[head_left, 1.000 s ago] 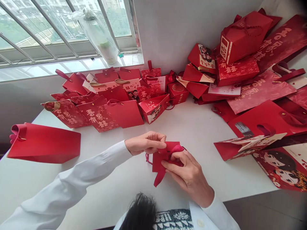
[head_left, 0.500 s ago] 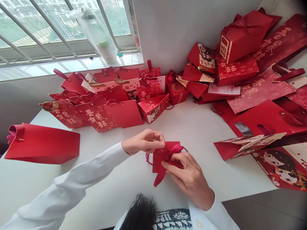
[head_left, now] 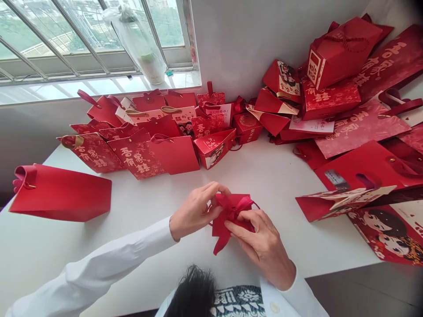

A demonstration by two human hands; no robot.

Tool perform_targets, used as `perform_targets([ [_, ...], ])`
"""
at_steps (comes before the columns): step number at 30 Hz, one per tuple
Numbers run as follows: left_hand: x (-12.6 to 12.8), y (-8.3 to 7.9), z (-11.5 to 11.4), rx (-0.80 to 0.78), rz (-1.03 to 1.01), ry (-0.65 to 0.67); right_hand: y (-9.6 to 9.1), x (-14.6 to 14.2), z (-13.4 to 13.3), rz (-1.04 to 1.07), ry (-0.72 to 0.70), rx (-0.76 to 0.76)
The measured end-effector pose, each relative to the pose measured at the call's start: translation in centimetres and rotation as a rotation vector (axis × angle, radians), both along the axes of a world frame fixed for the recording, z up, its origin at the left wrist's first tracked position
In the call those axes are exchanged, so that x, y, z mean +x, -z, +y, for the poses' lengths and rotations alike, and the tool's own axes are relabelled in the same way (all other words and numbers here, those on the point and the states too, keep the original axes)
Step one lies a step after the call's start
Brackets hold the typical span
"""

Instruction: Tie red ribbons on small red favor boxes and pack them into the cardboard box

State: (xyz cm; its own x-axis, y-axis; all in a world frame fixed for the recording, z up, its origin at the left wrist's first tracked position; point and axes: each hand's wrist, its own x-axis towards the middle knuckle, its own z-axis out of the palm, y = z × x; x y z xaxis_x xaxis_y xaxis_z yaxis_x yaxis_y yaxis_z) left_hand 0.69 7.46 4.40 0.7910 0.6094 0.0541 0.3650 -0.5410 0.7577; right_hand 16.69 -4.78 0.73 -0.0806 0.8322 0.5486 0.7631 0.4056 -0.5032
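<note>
A small red gift box [head_left: 243, 198] stands on the table in front of me, with a red ribbon [head_left: 222, 243] in a bow on top and one tail hanging over the near side. A thin red cord shows at its edge. My left hand [head_left: 194, 210] is at the box's left side, thumb and fingers closed around the left part of the ribbon; the exact grip is partly hidden. From the right, my right hand [head_left: 262, 246] pinches the bow near its knot, fingers closed and resting against the box.
A plain red gift bag [head_left: 69, 191] lies at the left of the white table [head_left: 158, 273]. Several red bags [head_left: 175, 154] stand in rows along the wall. A heap of bags and boxes [head_left: 330, 101] fills the right side. A plastic-wrapped cup [head_left: 148, 66] is on the windowsill.
My left hand has come down slightly and its fingers now curl around the left side of the bow. The right hand keeps its pinch. The view has shifted a little.
</note>
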Motion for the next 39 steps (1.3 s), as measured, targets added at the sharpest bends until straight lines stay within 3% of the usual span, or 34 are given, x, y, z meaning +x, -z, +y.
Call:
perform_targets([
  [5,0.2,0.1,-0.2,0.077,0.021,-0.059,-0.1,-0.1,0.0,-0.019,0.012,0.015],
  [12,0.4,2.1,-0.9,0.562,0.208,-0.174,-0.1,-0.2,-0.2,-0.026,0.027,-0.002],
  [18,0.1,2.8,-0.4,0.776,0.234,-0.154,0.1,-0.2,-0.2,-0.013,0.025,-0.012],
  [27,0.4,2.9,-0.5,0.811,0.282,-0.111,-0.1,-0.2,-0.3,-0.049,0.022,0.011],
  [31,0.3,2.8,-0.5,0.792,0.229,-0.138,-0.7,0.7,-1.0,0.115,-0.050,-0.007],
  [36,0.1,3.0,-0.5,0.708,0.185,-0.181,-0.6,2.9,-0.2,0.350,0.289,-0.078],
  [39,0.0,3.1,-0.6,0.685,0.177,-0.190,0.0,3.6,1.2,0.429,0.269,-0.214],
])
